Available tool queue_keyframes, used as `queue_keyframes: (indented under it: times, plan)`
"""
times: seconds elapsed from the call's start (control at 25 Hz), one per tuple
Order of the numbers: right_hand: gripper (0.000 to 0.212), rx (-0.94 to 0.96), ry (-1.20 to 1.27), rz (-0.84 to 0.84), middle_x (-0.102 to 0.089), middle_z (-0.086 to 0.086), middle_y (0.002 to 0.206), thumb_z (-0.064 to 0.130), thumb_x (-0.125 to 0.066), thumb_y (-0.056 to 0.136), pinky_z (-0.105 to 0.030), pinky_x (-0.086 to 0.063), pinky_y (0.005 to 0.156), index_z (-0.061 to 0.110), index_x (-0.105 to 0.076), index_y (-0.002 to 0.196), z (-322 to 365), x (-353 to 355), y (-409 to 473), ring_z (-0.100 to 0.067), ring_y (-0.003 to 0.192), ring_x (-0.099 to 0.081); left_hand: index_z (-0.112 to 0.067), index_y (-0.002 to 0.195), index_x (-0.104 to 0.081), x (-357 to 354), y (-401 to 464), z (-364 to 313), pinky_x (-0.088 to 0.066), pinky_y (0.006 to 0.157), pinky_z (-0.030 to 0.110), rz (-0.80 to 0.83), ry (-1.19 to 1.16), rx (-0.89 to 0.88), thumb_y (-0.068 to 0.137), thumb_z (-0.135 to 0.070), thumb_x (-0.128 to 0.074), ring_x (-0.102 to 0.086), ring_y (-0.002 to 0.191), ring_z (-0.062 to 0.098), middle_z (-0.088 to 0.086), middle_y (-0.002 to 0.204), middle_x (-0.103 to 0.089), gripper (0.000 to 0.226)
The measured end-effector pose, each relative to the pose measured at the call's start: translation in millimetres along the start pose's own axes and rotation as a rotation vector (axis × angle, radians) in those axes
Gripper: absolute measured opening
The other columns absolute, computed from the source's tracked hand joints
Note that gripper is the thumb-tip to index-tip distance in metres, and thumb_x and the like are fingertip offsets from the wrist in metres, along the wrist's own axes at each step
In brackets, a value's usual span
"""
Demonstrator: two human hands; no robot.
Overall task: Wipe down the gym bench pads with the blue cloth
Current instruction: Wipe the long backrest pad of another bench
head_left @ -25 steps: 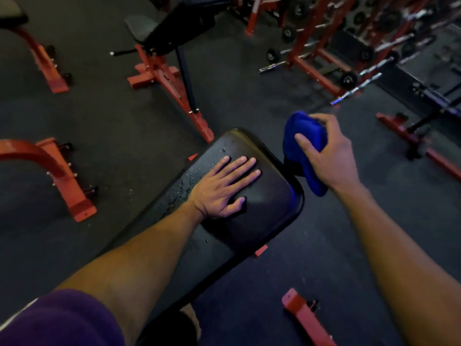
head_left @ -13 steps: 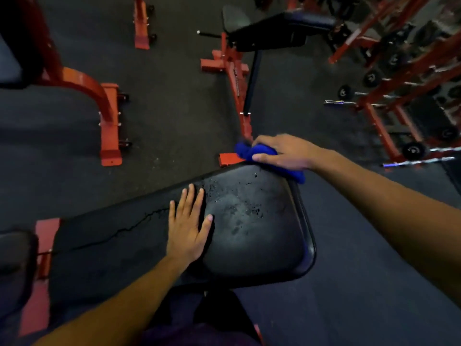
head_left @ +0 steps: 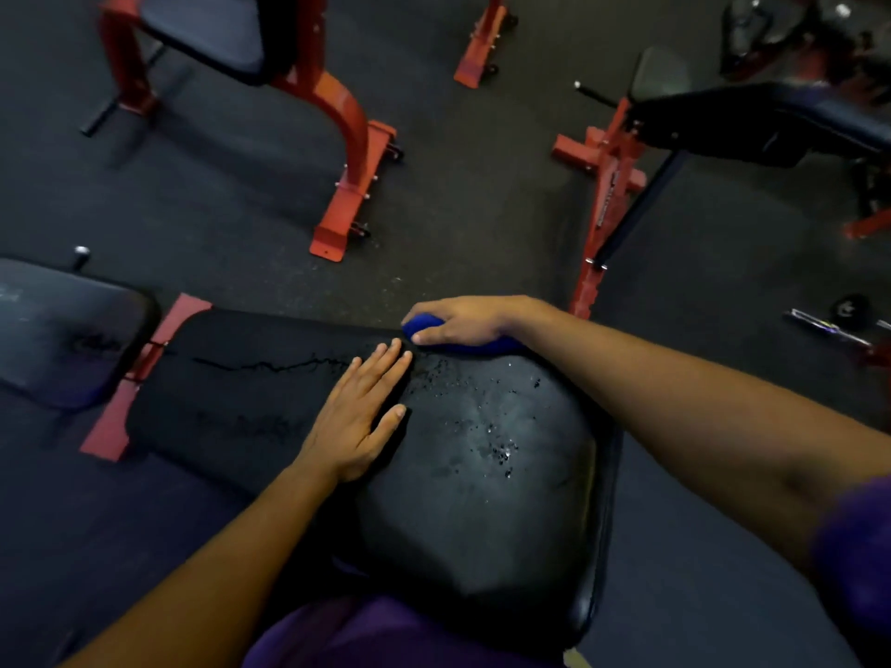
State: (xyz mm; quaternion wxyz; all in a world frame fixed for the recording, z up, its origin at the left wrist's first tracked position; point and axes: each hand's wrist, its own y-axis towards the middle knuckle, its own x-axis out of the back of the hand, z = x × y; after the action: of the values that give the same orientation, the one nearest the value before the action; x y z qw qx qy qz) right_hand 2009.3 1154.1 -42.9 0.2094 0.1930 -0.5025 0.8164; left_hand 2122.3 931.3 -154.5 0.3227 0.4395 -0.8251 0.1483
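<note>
Dark gym floor, cracked black bench pad (head_left: 482, 474) speckled with droplets, left hand (head_left: 359, 417) flat, right hand (head_left: 470, 320) gripping bunched blue cloth (head_left: 424, 326)

Left hand (head_left: 359, 417): laid flat, palm down, fingers straight and close together, thumb spread out to the side — pressing on the bench pad (head_left: 482, 474). The bare left forearm runs from the lower left of the view up to the wrist, which is straight.

Right hand (head_left: 465, 323): palm down at the far edge of the same pad, fingers curled over the blue cloth (head_left: 424, 326), thumb tip showing on the near side of it. The bare right forearm crosses in from the right edge, wrist roughly level with the hand. The two hands lie near each other — not touching. A purple sleeve shows at the right upper arm.
</note>
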Motion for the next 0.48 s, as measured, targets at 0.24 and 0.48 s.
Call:
queue_keyframes:
  times: [0.24, 0.48]
  plan:
    - [0.043, 0.100, 0.036, 0.026, -0.047, 0.015, 0.149, 0.041, -0.048, 0.103, -0.030, -0.033, 0.109, 0.039, -0.040, 0.146, -22.9, 7.2, -46.4, -0.007, 0.130, -0.047, -0.027, 0.162, -0.018, 2.1, 0.9, -2.4, -0.006, 0.129, 0.037, -0.002, -0.008, 0.052, 0.105, -0.047, -0.029, -0.008, 0.157, 0.007, -0.010, 0.171, -0.010, 0.061]
    - [0.042, 0.078, 0.233, 0.018, -0.046, 0.031, 0.143, 0.042, -0.052, 0.101, -0.016, -0.034, 0.105, 0.044, -0.046, 0.142, -60.0, 12.6, -123.1, 0.011, 0.127, -0.045, -0.023, 0.163, -0.020, -1.0, 1.0, -1.2, -0.007, 0.129, 0.036, -0.015, -0.018, 0.061, 0.106, -0.043, -0.029, -0.010, 0.157, 0.010, -0.008, 0.171, -0.013, 0.061]
